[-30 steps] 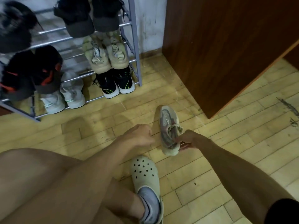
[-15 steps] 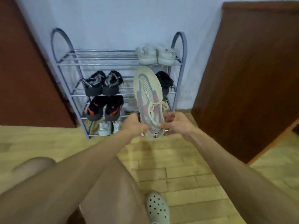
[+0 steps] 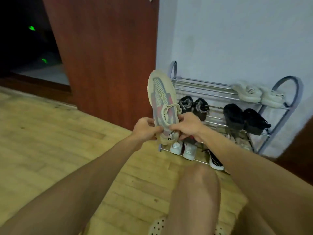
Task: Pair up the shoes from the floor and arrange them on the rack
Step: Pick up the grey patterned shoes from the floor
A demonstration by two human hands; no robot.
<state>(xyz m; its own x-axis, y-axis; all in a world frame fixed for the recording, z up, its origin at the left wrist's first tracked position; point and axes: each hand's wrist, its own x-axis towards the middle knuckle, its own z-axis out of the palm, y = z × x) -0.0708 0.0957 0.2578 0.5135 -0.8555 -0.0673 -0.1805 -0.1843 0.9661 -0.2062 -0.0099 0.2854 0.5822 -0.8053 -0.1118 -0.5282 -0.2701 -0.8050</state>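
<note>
I hold a beige, grey and pink knit sneaker upright, toe up, in front of the left end of the metal shoe rack. My left hand grips its heel from the left and my right hand grips the heel and collar from the right. The rack's top shelf carries a pale beige pair at the right. Lower shelves hold a black-grey pair, a black pair, white sneakers and a black sneaker with a white sole.
A brown wooden door stands left of the rack, with a dark doorway beyond it. The floor is light wood parquet. My bare knee and a perforated pale clog are at the bottom.
The sneaker came up off the floor into both hands and is now held upright before the rack. The view has swung left, so the rack sits at the right.
</note>
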